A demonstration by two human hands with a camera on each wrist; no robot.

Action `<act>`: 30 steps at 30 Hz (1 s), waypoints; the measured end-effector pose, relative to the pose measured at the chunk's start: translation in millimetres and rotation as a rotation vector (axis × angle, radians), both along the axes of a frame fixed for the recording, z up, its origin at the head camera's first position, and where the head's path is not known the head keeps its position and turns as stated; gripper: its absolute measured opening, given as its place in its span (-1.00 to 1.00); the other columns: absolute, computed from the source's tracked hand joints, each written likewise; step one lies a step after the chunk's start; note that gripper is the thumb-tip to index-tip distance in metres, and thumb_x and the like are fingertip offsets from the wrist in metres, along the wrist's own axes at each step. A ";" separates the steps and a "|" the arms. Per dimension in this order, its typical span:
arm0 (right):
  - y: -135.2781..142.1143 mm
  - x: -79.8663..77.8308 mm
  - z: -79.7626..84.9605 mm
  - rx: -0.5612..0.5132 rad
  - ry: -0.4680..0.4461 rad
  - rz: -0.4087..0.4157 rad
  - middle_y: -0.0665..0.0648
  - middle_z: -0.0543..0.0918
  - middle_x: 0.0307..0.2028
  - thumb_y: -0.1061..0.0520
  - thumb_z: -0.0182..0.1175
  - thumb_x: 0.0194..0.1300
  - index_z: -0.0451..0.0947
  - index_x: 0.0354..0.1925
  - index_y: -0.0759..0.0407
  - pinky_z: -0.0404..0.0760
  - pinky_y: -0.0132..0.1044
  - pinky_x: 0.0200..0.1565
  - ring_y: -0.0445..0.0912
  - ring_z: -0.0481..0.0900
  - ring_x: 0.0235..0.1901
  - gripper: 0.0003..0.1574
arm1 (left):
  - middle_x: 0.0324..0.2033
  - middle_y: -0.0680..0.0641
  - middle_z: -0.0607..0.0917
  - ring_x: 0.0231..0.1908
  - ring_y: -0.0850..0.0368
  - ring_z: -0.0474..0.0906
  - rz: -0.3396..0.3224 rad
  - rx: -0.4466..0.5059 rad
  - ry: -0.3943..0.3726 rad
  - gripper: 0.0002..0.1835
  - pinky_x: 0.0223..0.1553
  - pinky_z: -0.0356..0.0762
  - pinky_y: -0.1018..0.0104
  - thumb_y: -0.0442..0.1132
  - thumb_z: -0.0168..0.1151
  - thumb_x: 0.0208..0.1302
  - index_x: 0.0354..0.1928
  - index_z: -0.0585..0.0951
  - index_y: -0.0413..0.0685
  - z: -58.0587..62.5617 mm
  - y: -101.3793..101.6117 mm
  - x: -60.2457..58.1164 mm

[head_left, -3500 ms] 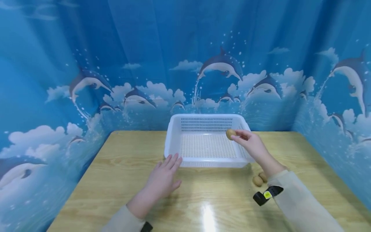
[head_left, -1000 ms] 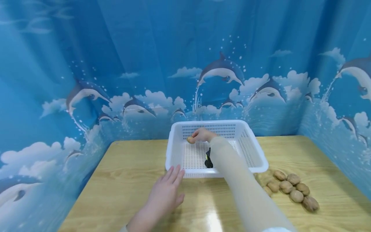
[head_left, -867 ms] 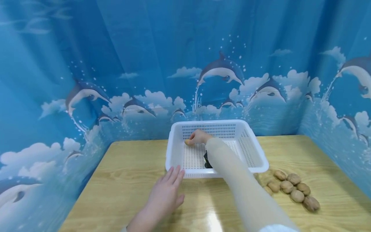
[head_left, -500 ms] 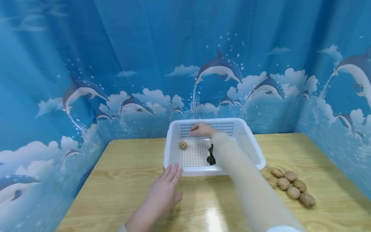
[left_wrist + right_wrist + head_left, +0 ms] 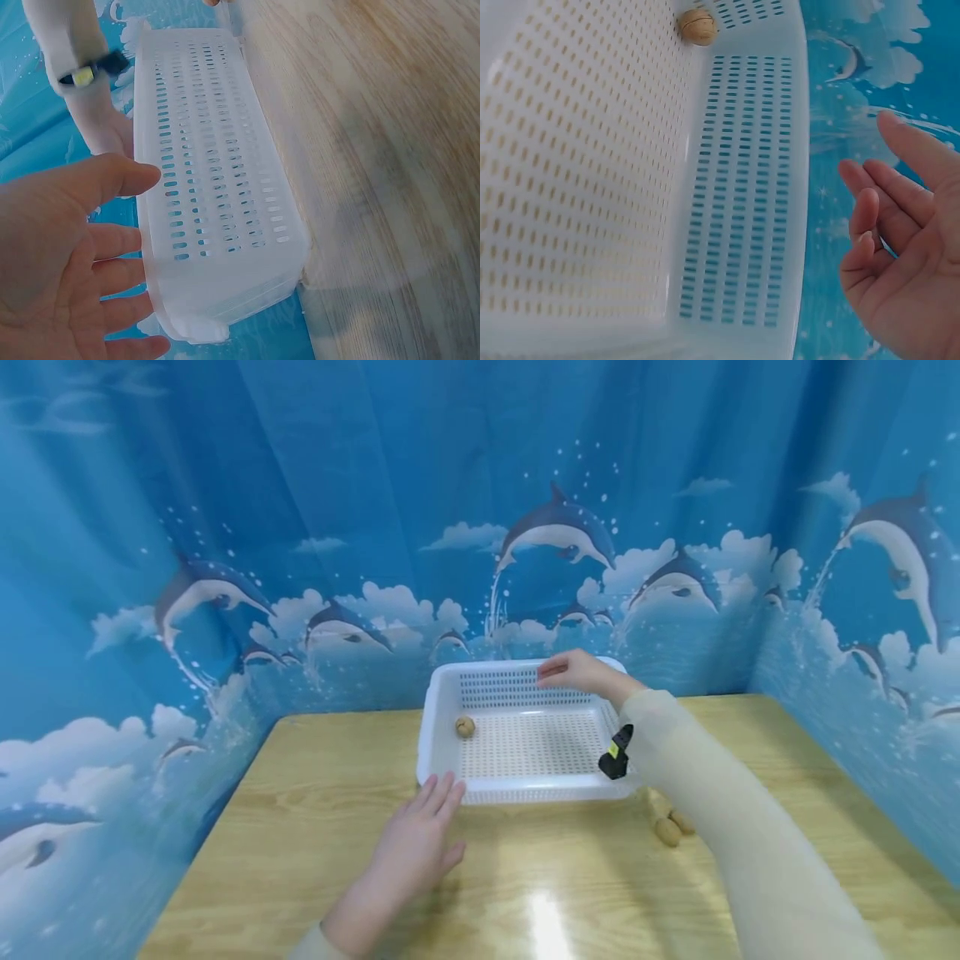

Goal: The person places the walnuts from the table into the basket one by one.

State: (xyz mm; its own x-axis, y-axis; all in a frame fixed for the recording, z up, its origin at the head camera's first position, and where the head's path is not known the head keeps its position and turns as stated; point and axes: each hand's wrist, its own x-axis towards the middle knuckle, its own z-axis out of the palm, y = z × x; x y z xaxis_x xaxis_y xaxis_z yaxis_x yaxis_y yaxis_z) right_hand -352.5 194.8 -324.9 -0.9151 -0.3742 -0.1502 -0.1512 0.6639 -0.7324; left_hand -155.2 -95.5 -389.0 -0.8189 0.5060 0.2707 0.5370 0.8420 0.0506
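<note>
A white perforated plastic basket (image 5: 517, 791) stands at the back of the table. One walnut (image 5: 465, 727) lies in its far-left corner; the right wrist view shows this walnut (image 5: 697, 27) too. My left hand (image 5: 416, 835) rests its straight fingers at the basket's near-left rim; in the left wrist view, the thumb of that left hand (image 5: 71, 255) lies at the rim. Over the far side of the basket hovers my right hand (image 5: 581, 672), which holds nothing, its fingers loosely bent, as the right hand (image 5: 915, 232) shows in the right wrist view.
Several walnuts (image 5: 667, 832) lie on the wooden table (image 5: 322, 793) right of the basket, partly hidden by the right sleeve (image 5: 742, 810). A blue dolphin-print curtain (image 5: 450, 485) encloses the table's back and sides.
My right hand carried a walnut leftward into the basket, let go of it in the far-left corner, then drew back right and up. My left hand has stayed by the rim.
</note>
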 end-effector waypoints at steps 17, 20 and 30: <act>97.3 76.3 -1.2 -0.025 0.047 -0.144 0.32 0.38 0.22 -0.21 0.18 0.22 0.30 0.27 0.26 0.32 0.16 0.17 0.23 0.24 0.24 -0.17 | 0.29 -0.25 0.30 0.23 -0.25 0.26 0.006 0.004 -0.013 -0.19 0.12 0.36 -0.15 -0.01 0.38 0.03 0.29 0.33 -0.22 -1.9 -1.2 -1.1; 115.5 91.6 -5.2 -0.051 0.069 -0.164 0.36 0.40 0.20 -0.13 0.16 0.27 0.27 0.27 0.33 0.32 0.19 0.16 0.26 0.26 0.22 -0.21 | 0.29 -0.25 0.29 0.24 -0.25 0.25 0.012 0.009 -0.021 -0.19 0.13 0.34 -0.15 -0.01 0.37 0.03 0.29 0.34 -0.23 -2.4 -1.2 -1.4; 175.0 136.7 -29.3 -0.032 0.086 -0.210 0.41 0.38 0.19 -0.14 0.05 0.35 0.21 0.31 0.35 0.38 0.21 0.09 0.30 0.33 0.16 -0.22 | 0.29 -0.25 0.29 0.24 -0.25 0.25 0.009 0.002 -0.009 -0.19 0.13 0.35 -0.13 -0.01 0.37 0.03 0.29 0.33 -0.23 -4.1 0.0 -1.7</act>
